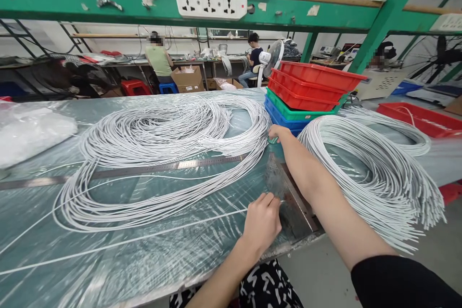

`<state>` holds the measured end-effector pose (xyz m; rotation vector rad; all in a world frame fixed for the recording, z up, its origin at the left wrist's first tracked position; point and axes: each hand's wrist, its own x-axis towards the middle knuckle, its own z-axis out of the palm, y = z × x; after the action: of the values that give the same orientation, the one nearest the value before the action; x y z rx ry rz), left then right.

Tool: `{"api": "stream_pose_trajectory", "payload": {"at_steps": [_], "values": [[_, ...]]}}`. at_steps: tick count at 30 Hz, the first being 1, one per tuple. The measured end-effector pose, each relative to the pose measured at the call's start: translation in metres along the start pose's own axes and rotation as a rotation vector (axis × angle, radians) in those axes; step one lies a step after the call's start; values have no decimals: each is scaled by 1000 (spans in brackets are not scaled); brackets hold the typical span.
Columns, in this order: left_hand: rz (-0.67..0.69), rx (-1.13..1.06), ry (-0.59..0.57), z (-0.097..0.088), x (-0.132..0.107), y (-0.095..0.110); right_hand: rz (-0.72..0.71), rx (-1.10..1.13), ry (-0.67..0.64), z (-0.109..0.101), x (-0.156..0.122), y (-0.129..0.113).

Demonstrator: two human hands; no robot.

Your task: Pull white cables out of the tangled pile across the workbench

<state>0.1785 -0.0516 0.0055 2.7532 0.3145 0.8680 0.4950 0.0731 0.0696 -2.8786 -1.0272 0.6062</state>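
Left hand (pixel 263 221) is closed, thumb and fingers pinching a single wire (pixel 224 216) right at the near edge of the metal cutter plate (pixel 290 204). That strand runs away to the left across the plastic-covered surface (pixel 108 269). Right hand (pixel 278 132) is stretched out ahead, curled shut on a small green handle (pixel 273 140) at the plate's far end, touching the edge of the big loose coil (pixel 162 130).

A long steel ruler (pixel 162 167) lies flat under that coil, running leftward from the cutter. To the right, 1 thick bundle of cut lengths (pixel 378 173) drapes over the surface edge, with stacked trays (pixel 306 89) behind it.

To do this well, I'd say: pull the strand straight and taut along the ruler line, no slack or kinks, so the length reads true. The pinch looks very close to the blade edge, so the fingertips want to sit just clear of it. Only 1 strand should cross the plate; the coil's outer loops lie close and could stray in. A firm, square pull on the handle should give a clean end.
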Motion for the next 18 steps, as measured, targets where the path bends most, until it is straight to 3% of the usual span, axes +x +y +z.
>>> {"api": "stream_pose_trajectory", "payload": {"at_steps": [9, 18], "values": [[5, 22, 2, 1, -1, 0, 113, 27, 29, -8, -10, -4], [8, 78, -25, -3, 1, 1, 114, 56, 21, -10, -23, -8]]}}
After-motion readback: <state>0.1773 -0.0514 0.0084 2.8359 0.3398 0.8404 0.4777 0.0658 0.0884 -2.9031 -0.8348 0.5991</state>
